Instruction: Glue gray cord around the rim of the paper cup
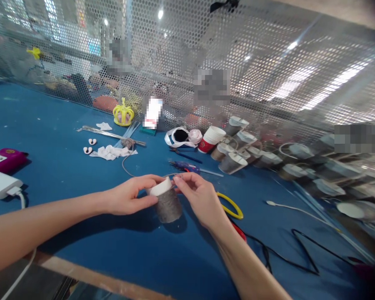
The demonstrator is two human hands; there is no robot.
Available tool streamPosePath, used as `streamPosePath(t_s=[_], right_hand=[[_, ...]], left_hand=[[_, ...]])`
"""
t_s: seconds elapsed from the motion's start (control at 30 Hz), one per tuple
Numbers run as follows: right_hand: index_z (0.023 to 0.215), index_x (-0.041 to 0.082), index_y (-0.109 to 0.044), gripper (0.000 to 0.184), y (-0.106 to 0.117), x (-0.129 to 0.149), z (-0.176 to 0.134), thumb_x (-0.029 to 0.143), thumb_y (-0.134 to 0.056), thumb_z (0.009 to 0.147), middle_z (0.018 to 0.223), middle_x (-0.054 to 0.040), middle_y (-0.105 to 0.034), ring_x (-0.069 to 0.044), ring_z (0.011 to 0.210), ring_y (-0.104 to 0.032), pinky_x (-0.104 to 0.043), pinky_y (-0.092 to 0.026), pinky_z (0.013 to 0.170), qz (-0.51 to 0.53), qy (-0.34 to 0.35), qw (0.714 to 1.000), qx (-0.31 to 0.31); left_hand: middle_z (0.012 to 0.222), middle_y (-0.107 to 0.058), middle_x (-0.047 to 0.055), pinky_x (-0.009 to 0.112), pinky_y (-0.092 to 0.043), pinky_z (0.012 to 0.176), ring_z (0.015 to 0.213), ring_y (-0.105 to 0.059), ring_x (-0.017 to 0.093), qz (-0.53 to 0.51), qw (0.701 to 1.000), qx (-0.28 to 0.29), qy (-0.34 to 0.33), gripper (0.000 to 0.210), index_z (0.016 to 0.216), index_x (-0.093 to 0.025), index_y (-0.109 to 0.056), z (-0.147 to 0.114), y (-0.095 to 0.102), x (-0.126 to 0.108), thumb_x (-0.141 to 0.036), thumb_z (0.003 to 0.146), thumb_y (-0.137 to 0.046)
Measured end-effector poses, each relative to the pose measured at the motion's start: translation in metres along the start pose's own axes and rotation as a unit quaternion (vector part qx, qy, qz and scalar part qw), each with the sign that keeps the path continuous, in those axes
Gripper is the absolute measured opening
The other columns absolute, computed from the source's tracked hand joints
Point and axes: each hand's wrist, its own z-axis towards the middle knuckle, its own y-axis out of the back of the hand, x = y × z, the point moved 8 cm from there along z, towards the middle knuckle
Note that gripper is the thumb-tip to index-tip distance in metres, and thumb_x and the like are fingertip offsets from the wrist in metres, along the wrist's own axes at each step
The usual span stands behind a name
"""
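Note:
My left hand (140,193) grips a small paper cup (168,206) wrapped in grey cord, with a white band at its upper end. The cup is tilted just above or on the blue table; I cannot tell which. Opposite, my right hand (196,193) pinches a thin grey cord (128,167) at the cup's upper edge. From there the cord runs back to a small bundle on the table. Fingers hide part of the cup's rim. Beyond my hands lies a blue glue gun (187,167) with a clear glue stick.
A yellow handle (233,207) and black cable (287,262) lie right of my right arm. Stacked paper cups (213,138) and several cord-wrapped cups (233,162) stand at the back right. White scraps (111,152) and a purple power strip (6,160) are leftward. Perforated metal screen (175,54) behind.

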Motion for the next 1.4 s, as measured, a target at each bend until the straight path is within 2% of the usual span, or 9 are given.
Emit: streamPosePath(t_s=[0.4, 0.63, 0.87, 1.0, 1.13, 1.27, 1.4], right_hand=[[0.074, 0.017, -0.050, 0.025, -0.010, -0.003, -0.002, 0.041, -0.045, 0.079, 0.065, 0.0000, -0.053, -0.012, 0.058, -0.048, -0.025, -0.038, 0.055, -0.039, 0.008, 0.999, 0.027], [0.068, 0.020, -0.042, 0.026, -0.014, 0.000, -0.005, 0.039, -0.035, 0.084, 0.059, 0.0037, -0.041, -0.011, 0.055, -0.040, -0.023, -0.032, 0.050, -0.094, 0.036, 0.995, 0.001], [0.072, 0.020, -0.039, 0.021, -0.014, 0.006, -0.008, 0.035, -0.032, 0.085, 0.059, 0.0026, -0.044, -0.012, 0.052, -0.044, -0.024, -0.035, 0.049, -0.133, 0.067, 0.988, -0.040], [0.073, 0.021, -0.037, 0.016, -0.018, 0.015, -0.014, 0.031, -0.033, 0.085, 0.061, 0.0008, -0.050, -0.013, 0.053, -0.050, -0.024, -0.038, 0.051, -0.179, 0.114, 0.975, -0.070], [0.077, 0.020, -0.040, 0.013, -0.025, 0.026, -0.022, 0.029, -0.034, 0.084, 0.068, -0.0038, -0.058, -0.016, 0.061, -0.057, -0.026, -0.042, 0.055, -0.232, 0.177, 0.952, -0.091], [0.080, 0.020, -0.042, 0.012, -0.028, 0.032, -0.026, 0.028, -0.033, 0.084, 0.076, -0.0072, -0.060, -0.018, 0.067, -0.060, -0.028, -0.045, 0.056, -0.270, 0.221, 0.930, -0.117], [0.079, 0.020, -0.041, 0.012, -0.030, 0.034, -0.029, 0.027, -0.033, 0.085, 0.082, -0.0098, -0.060, -0.019, 0.068, -0.060, -0.029, -0.047, 0.055, -0.294, 0.239, 0.916, -0.130]], left_hand=[[0.116, -0.048, 0.014, 0.030, -0.036, 0.092, 0.106, -0.048, 0.019, -0.016, 1.000, 0.011, -0.014, 0.010, 0.083, -0.011, -0.051, 0.000, -0.001, -0.004, -0.016, 0.081, -0.042], [0.117, -0.048, 0.014, 0.030, -0.036, 0.093, 0.108, -0.047, 0.019, -0.018, 1.000, 0.008, -0.017, 0.009, 0.082, -0.011, -0.052, 0.000, 0.001, -0.005, -0.015, 0.080, -0.044], [0.118, -0.050, 0.012, 0.032, -0.032, 0.097, 0.112, -0.044, 0.021, -0.020, 1.000, 0.000, 0.019, 0.015, 0.088, -0.011, -0.054, 0.001, 0.000, 0.003, -0.015, 0.074, -0.050], [0.098, -0.058, 0.008, 0.031, -0.039, 0.086, 0.094, -0.052, 0.020, -0.016, 0.993, -0.042, 0.107, 0.026, 0.094, -0.011, -0.054, 0.000, 0.000, 0.012, -0.022, 0.071, -0.054], [0.082, -0.056, 0.004, 0.024, -0.043, 0.067, 0.072, -0.050, 0.014, -0.034, 0.982, -0.074, 0.169, 0.027, 0.091, -0.009, -0.055, -0.003, -0.004, 0.018, -0.026, 0.071, -0.052], [0.068, -0.050, 0.000, 0.020, -0.039, 0.058, 0.062, -0.044, 0.010, -0.048, 0.977, -0.091, 0.185, 0.021, 0.081, -0.009, -0.056, -0.003, -0.006, 0.020, -0.026, 0.071, -0.049], [0.064, -0.047, -0.002, 0.019, -0.037, 0.054, 0.059, -0.041, 0.009, -0.070, 0.975, -0.104, 0.186, 0.020, 0.078, -0.010, -0.055, -0.003, -0.006, 0.021, -0.027, 0.071, -0.049]])
